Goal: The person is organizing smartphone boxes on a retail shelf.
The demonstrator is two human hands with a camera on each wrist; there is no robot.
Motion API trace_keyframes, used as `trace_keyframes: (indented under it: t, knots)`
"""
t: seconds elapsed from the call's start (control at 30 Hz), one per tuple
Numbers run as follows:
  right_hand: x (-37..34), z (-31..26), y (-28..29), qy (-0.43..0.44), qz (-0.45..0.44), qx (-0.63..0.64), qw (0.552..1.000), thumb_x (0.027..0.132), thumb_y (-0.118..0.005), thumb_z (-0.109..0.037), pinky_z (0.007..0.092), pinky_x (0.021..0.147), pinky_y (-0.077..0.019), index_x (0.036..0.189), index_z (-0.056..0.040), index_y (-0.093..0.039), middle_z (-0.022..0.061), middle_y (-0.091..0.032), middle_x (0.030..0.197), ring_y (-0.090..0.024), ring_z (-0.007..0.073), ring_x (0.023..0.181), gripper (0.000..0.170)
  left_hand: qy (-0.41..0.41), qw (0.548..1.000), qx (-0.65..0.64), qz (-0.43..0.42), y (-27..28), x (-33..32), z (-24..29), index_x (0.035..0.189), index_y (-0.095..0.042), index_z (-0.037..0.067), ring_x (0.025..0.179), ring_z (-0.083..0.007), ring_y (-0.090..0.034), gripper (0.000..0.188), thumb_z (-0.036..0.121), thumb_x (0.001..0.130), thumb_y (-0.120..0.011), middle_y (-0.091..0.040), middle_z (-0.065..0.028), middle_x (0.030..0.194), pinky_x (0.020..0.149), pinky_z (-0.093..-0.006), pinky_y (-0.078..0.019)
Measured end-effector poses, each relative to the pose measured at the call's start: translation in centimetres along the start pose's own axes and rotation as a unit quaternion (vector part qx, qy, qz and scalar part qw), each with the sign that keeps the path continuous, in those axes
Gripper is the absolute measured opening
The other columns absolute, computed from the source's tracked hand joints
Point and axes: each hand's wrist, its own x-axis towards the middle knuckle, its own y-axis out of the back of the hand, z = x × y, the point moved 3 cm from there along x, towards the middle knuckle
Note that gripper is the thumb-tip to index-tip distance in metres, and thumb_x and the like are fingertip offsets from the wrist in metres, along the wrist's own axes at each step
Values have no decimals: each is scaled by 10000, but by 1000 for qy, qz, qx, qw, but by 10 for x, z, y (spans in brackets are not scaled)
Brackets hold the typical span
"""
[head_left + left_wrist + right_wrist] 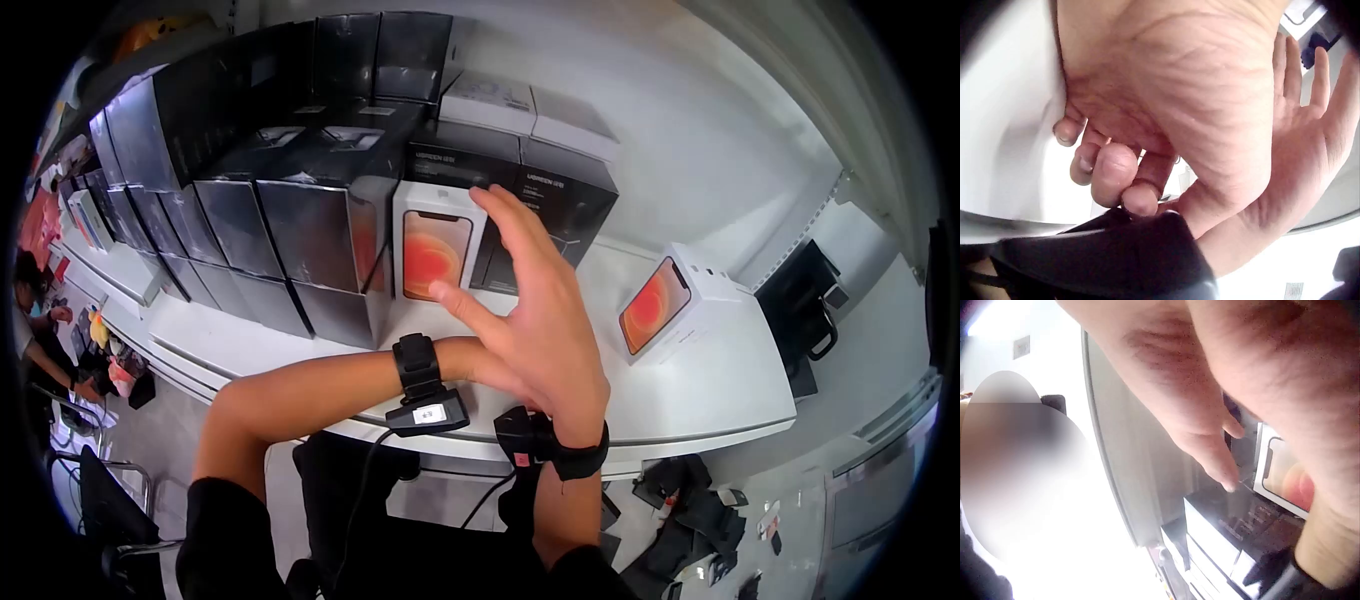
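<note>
In the head view, your bare right hand (545, 310) hides most of your bare left hand (1172, 112); the small white rectangular label (430, 413) on your black wrist camera (457, 405) is too tiny to read.

We see two bare hands overlapping close to the lens: one crease-palmed hand (1166, 381) at upper centre, its fingers (1219, 465) pointing downward, and another bare hand (1285, 369) filling the upper right; we cannot tell which is which. A black band (1288, 581) wraps the wrist at lower right. Near those fingertips we see a white rectangular box (1288, 478), tilted, printed with a rounded screen and a red-orange circle. Below it sit glossy black boxes (1213, 515) with bright faces. A blurred oval covers part of the left.
</note>
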Motion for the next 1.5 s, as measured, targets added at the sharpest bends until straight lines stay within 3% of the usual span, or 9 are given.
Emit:
trace_keyframes:
  t: [0.17,0.37,0.57,0.67,0.8,0.87,1.03,1.43,1.5]
  knots:
    - [4,10,-10,-40,-40,14,998,807,-795,-280,449,1022,-466,1419,-31,-469,231,-497,1420,-535,429,1265,736,-6,999,-13,33,5,-6,-2,921,-666,0,732,-121,-611,212,212,922,-680,-631,-38,776,678,-267,-490]
    - [8,13,-8,-66,28,110,991,794,-807,-178,382,802,-533,1226,-7,-586,153,-634,1028,-649,296,894,514,-5,999,-21,46,9,-6,-5,931,-670,1,718,-119,-599,202,203,927,-673,-632,-37,781,659,-265,-480]
    - [3,8,5,-20,67,34,997,716,-856,-211,338,691,-518,928,10,-683,106,-586,851,-623,246,748,351,6,999,-12,37,4,-5,0,941,-673,3,704,-117,-588,192,194,932,-666,-632,-37,785,640,-262,-471]
    - [-8,10,22,-52,161,14,986,687,-880,-193,286,623,-452,901,-13,-697,51,-607,808,-599,145,666,335,8,1000,-4,19,1,3,3,946,-675,4,697,-116,-582,187,190,935,-662,-633,-37,787,631,-261,-466]
    - [-25,20,49,-63,205,-116,970,682,-881,-148,247,520,-430,912,-21,-677,51,-626,810,-614,135,583,333,-3,1000,-22,-4,-6,13,1,807,-653,11,624,-81,-527,226,187,949,-643,-592,-8,683,593,-252,-425]
    - [-36,29,62,-87,217,-147,961,690,-878,-140,256,514,-445,928,-20,-664,57,-626,805,-615,134,566,341,-1,1000,-5,-2,-8,16,3,664,-602,27,572,-62,-484,357,216,965,-628,-541,15,590,564,-251,-383]
    - [-59,35,83,-168,296,-182,923,714,-873,-99,263,510,-460,906,-10,-620,63,-613,776,-598,125,532,329,15,999,10,-31,-6,17,4,681,-607,20,596,-57,-479,352,199,983,-627,-543,13,620,574,-247,-382]
    - [-63,44,100,-118,400,-291,861,736,-809,-46,319,573,-376,903,-38,-542,48,-435,804,-410,181,664,315,33,999,-2,-28,-5,19,5,705,-602,3,608,-63,-492,320,173,975,-635,-541,12,634,615,-247,-413]
    - [-59,38,98,-101,368,-258,888,758,-789,-40,303,581,-396,923,-33,-557,48,-468,819,-449,166,669,284,30,999,4,-31,-4,19,6,702,-602,1,609,-67,-501,318,164,973,-634,-545,8,632,615,-252,-417]
